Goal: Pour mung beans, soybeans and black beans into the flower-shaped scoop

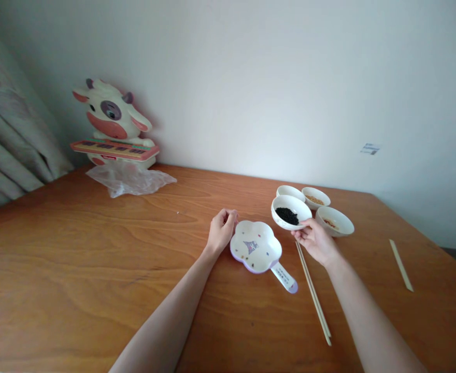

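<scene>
My right hand (315,239) grips the rim and side of a white bowl (278,218) holding small black grains (287,215). This bowl is slightly tilted, close in front of the other bowls. My left hand (222,229) rests with curled fingers at the left edge of a flower-shaped dish (262,239); its palm side is hidden, so I cannot see whether anything is in it. The dish is white inside with a purple rim, a cartoon print and a few small bits in it. Its handle (284,277) points toward me on the right.
Behind and beside the held bowl stand a white bowl (290,190), one with tan pieces (315,199) and one with reddish bits (331,224). Chopsticks (314,295) lie near my right forearm. A pale strip (401,265), a cow toy keyboard (115,124) and a plastic bag (130,180) lie farther out.
</scene>
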### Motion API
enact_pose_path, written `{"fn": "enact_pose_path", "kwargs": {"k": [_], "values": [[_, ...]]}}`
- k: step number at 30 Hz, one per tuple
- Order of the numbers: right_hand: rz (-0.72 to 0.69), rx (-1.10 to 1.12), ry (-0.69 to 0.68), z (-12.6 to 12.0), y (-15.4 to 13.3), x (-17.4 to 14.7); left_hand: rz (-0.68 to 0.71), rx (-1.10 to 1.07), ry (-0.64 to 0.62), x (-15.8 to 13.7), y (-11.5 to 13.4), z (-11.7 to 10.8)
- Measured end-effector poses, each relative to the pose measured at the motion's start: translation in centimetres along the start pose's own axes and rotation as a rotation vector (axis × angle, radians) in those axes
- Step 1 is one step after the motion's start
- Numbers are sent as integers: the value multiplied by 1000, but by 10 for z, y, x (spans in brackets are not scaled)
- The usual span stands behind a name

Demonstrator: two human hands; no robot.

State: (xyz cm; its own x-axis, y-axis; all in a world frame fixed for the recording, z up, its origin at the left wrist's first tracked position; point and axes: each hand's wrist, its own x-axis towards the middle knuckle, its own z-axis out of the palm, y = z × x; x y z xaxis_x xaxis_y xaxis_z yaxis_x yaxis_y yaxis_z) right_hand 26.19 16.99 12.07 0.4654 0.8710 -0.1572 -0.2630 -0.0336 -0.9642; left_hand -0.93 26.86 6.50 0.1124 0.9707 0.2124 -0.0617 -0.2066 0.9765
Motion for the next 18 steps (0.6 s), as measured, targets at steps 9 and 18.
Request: {"fn": "enact_pose_path", "kwargs": {"k": [9,18], "values": [[53,-23,14,3,8,8,39,73,-36,0,1,-2],[131,-263,44,-31,-7,20,48,109,-59,-2,6,1]]}}
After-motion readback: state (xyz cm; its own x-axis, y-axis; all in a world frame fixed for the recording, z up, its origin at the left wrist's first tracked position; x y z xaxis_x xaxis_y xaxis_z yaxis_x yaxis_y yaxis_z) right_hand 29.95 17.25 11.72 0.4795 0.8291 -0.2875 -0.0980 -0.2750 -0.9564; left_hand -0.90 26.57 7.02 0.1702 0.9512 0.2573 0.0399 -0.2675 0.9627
